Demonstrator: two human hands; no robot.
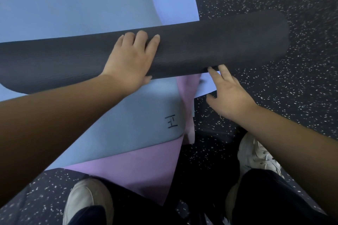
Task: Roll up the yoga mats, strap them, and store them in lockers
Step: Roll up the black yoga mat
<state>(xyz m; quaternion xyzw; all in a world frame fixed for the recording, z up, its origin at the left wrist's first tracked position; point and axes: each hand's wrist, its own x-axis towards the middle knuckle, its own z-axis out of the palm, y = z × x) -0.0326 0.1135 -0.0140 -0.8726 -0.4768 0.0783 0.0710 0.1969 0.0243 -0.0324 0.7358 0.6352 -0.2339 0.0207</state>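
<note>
1. While we crouch over the pile with our shoes [86,201] planted on the speckled floor [292,97], the pink mat [128,166] lies nearest us, and a foot shifting onto its edge could pin it or drag the whole stack askew.
2. On top of the pink mat lies the light blue mat [131,111], flat and unrolled, with a lavender mat [175,3] showing beneath it farther out; these loose layers may slide under pressure.
3. Our right hand [230,95] reaches to the near underside of the dark roll [201,49], fingers straight and only touching its lower edge, gripping nothing. If they do not get under the roll, that end could slacken and the roll could loosen.
4. Our left hand [131,58] presses flat on top of the dark roll near its middle, fingers spread and open. We judge that pressing at one spot lets the ends run unevenly, so the roll may turn cone-shaped.
5. The dark roll lies across the blue mat, its right end over bare floor; unstrapped, it could spring open once we let go.
</note>
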